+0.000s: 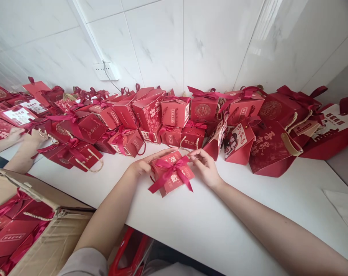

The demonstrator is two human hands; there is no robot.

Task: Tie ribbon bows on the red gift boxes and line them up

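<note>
Red card box (174, 183), small and tied with a ribbon bow (170, 170), is lying on the white table (248, 214) between both hands, its long side running from 8 to 2 o'clock. The left hand (141, 166) is clasping its 9 o'clock edge, thumb reaching over the top. The right hand (206, 168) is touching the 2 o'clock corner with curled fingertips; whether they are pinching ribbon or card is not showing. Neither hand is sitting nearer. At 12 o'clock more boxes (150, 111) are crowding the wall. At 8 o'clock a carton (55, 237) is running off the frame; at 9 o'clock another person's hand (17, 134) is showing only partly.
</note>
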